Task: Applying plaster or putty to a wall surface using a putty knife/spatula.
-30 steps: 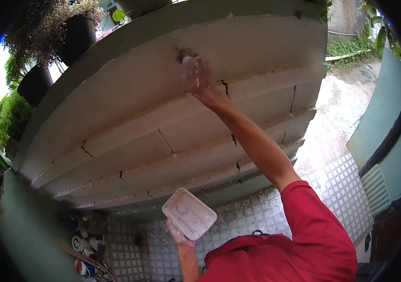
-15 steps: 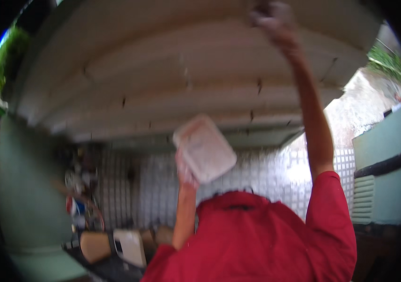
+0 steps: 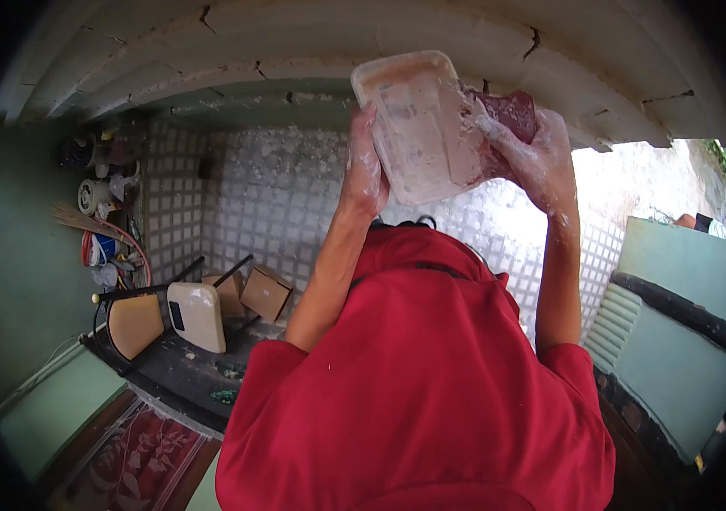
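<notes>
My left hand (image 3: 365, 170) grips the edge of a shallow rectangular plastic tub (image 3: 410, 128), pale and smeared with whitish paste. The tub is tilted up in front of my chest. In my right hand (image 3: 548, 166) is a dark red piece (image 3: 512, 115) with white paste along it, pressed against the right side of the tub. Its exact kind does not show. White paste also coats the fingers of both hands.
A pale ribbed surface (image 3: 312, 64) with dark cracks spans the top. Below lies a tiled floor (image 3: 243, 196) with white spatter. At left are a cream chair back (image 3: 196, 317), cardboard boxes (image 3: 266, 292) and a broom (image 3: 82, 220). Green panels (image 3: 678, 341) stand at right.
My right hand has come down from the overhead surface to the tub. The tub has risen in the picture, held in my left hand. The view has shifted and is sharper.
</notes>
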Motion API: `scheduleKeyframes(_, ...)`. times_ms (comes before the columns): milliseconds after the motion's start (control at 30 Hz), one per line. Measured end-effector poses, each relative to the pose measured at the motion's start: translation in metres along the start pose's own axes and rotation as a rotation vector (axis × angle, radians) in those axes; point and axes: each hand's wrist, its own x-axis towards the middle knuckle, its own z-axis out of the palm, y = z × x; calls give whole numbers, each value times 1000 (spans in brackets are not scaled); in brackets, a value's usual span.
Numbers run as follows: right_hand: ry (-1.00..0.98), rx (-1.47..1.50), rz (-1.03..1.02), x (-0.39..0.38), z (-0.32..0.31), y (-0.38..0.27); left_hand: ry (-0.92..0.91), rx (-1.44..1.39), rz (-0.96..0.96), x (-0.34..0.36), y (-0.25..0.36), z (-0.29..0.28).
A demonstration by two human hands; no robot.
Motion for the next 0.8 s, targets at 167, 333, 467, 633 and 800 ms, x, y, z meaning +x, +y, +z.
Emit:
scheduleKeyframes(167,68,-153,-58,0,12,3,38,11,43,5,-9,-9)
scheduleKeyframes(333,95,-269,-117,0,19,20,58,78,78,6,-12,-14)
scheduleKeyframes(467,85,-294,-110,3,19,29,87,123,94,6,-11,-9)
scheduleKeyframes(633,120,-448,-289,2,25,37,68,154,48,11,-16,-17)
scheduleKeyframes(800,87,-690,-526,-1,28,61,42,194,65,12,-19,-16)
